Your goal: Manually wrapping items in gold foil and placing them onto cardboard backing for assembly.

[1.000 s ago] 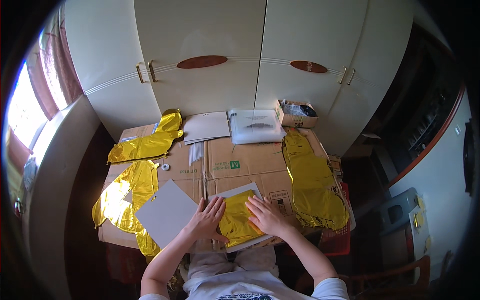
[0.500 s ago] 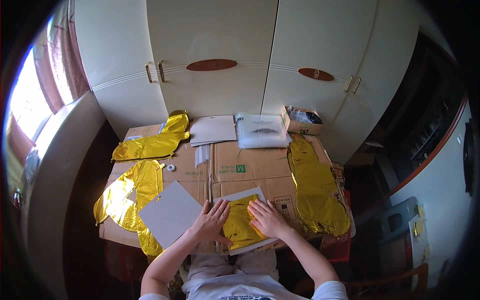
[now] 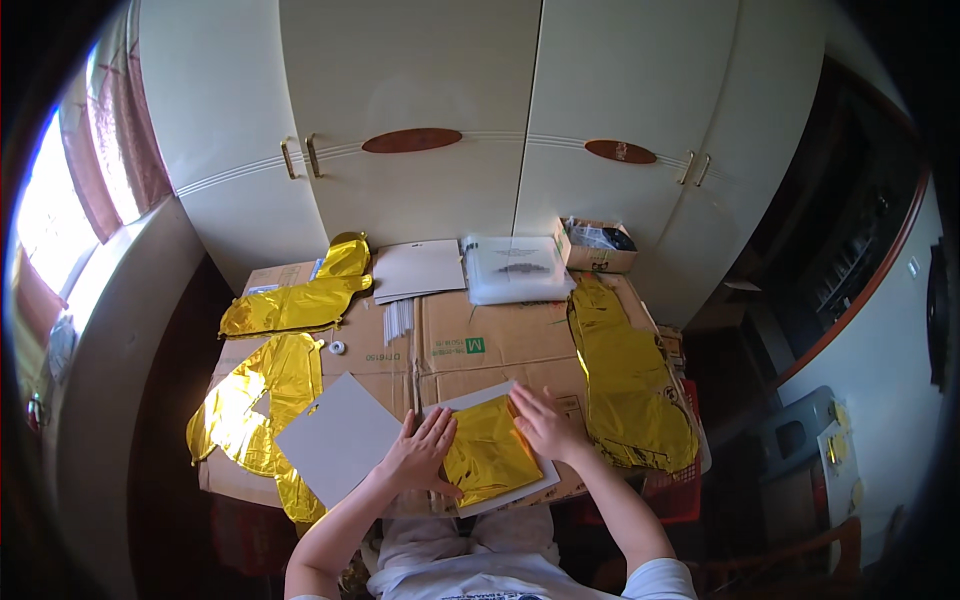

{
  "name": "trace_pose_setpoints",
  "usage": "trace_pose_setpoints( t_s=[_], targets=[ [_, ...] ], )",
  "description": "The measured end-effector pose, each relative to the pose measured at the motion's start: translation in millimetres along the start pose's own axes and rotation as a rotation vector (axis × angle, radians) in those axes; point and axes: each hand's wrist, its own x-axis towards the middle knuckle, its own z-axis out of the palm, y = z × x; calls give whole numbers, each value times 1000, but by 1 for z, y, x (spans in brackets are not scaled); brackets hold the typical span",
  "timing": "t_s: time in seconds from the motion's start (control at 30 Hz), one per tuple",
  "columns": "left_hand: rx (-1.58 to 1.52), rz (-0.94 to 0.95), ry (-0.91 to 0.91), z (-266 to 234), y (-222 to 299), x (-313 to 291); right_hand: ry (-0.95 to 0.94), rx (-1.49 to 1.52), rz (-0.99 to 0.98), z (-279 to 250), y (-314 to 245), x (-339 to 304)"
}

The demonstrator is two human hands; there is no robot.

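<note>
A folded gold foil balloon (image 3: 490, 460) lies flat on a pale grey card (image 3: 543, 480) at the table's near edge. My left hand (image 3: 422, 456) rests palm down along the left side of the foil, with its fingers stretched out and its thumb near the lower corner. Over the upper right edge of foil and card, my right hand (image 3: 546, 424) lies with its fingers extended; neither hand grips anything. Left of my left hand, a second pale card (image 3: 337, 440) with a small hanging slot sits at an angle, partly behind my forearm.
Flat gold foil balloons lie at the left (image 3: 295, 375), back left (image 3: 295, 305) and right (image 3: 632, 385) of the cardboard-covered table (image 3: 500, 345). Behind are stacked cards (image 3: 420, 268), white strips (image 3: 397, 320), clear plastic bags (image 3: 515, 268), an open box (image 3: 597, 258) and a small white roll (image 3: 337, 347).
My right hand has slid up and to the right, from the foil's surface to its upper right edge, uncovering more of it. My left hand stays in place. The view has tilted slightly.
</note>
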Motion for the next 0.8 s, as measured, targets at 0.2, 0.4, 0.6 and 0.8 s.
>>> trace_pose_setpoints(
  t_s=[0.2,0.4,0.6,0.8],
  targets=[
    [-39,-11,31,1,0,-3,-73,-124,71,-28,-22,-47],
    [-63,-97,95,9,30,-17,-146,-349,-6,-32,-12,-69],
    [-9,-251,208,9,76,-37,-197,-318,-64,-34,21,-26],
    [37,-384,197,1,95,-36,-150,-46,-41,-14,23,-5]
  ],
)
